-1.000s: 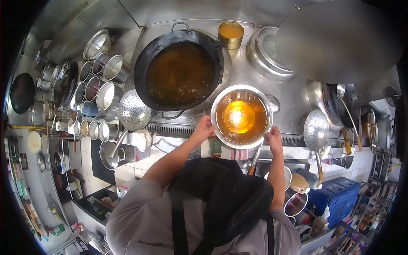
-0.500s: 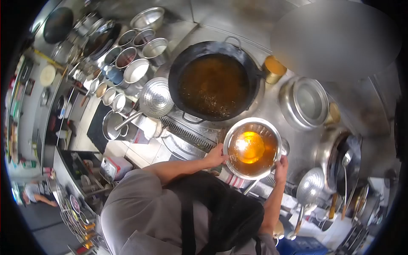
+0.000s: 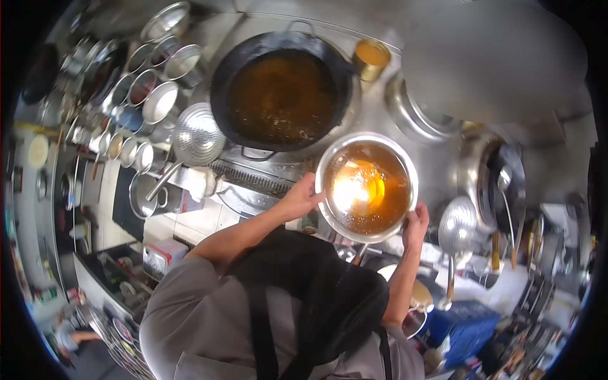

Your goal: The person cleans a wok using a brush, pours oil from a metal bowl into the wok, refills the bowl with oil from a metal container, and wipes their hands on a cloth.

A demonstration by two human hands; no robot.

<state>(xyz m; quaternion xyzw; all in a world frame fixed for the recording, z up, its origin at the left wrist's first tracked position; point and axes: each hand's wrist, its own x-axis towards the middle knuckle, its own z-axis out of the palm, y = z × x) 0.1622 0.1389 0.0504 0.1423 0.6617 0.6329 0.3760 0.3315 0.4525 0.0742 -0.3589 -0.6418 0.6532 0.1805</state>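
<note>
A round metal bowl (image 3: 410, 174) of clear amber liquid is held level in front of me, with a bright light reflected in it. My left hand (image 3: 306, 197) grips its left rim, and my right hand (image 3: 415, 225) grips its lower right rim. Beyond it to the upper left sits a large black wok (image 3: 221, 95) holding darker brown liquid. To the left of the wok lies a perforated ladle (image 3: 199, 134). A gold-coloured can (image 3: 370, 58) with orange contents stands right of the wok.
Metal pots and cups (image 3: 161, 101) stand at the left. A second perforated ladle (image 3: 457, 225) and a wok with a long spoon (image 3: 505, 179) are at the right. A blue crate (image 3: 462, 326) is at the lower right. Another person (image 3: 69, 335) is far off at the lower left.
The view has swung right and partly back. Both hands still hold the bowl, which looks slightly larger and nearer than before, and the light reflection on its liquid has shifted.
</note>
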